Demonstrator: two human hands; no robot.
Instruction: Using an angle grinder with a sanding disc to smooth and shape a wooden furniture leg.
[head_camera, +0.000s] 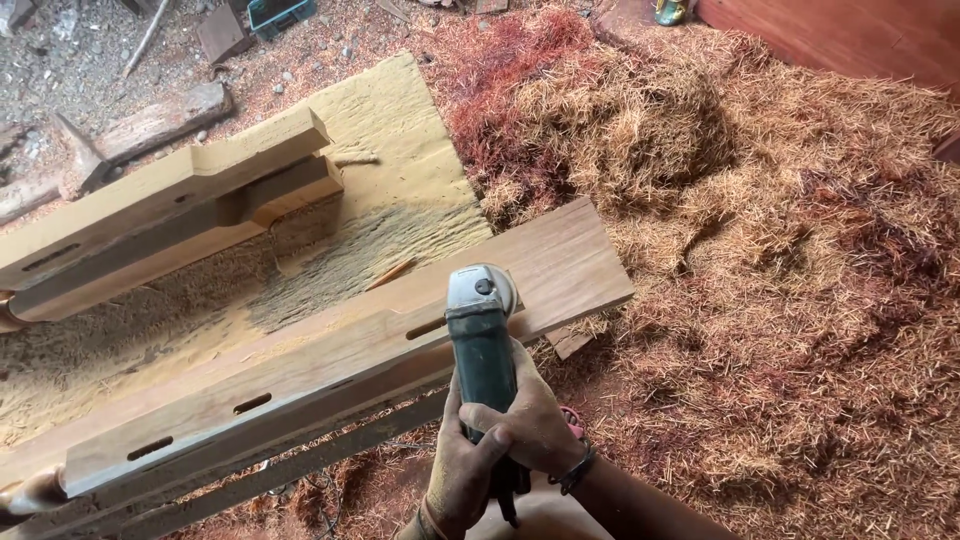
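Both hands sit at the bottom centre of the frame, wrapped around the dark green body of an angle grinder (482, 340). Its grey head points up the frame and rests on a long slotted plank (330, 365) that runs from lower left to centre right. Left hand (462, 475) clamps the rear of the body from below, fingers curled shut. Right hand (530, 420), a band at its wrist, closes over the body just above it. Wood shavings (760, 250) cover the floor at right. A second shaped beam (160, 215) lies upper left.
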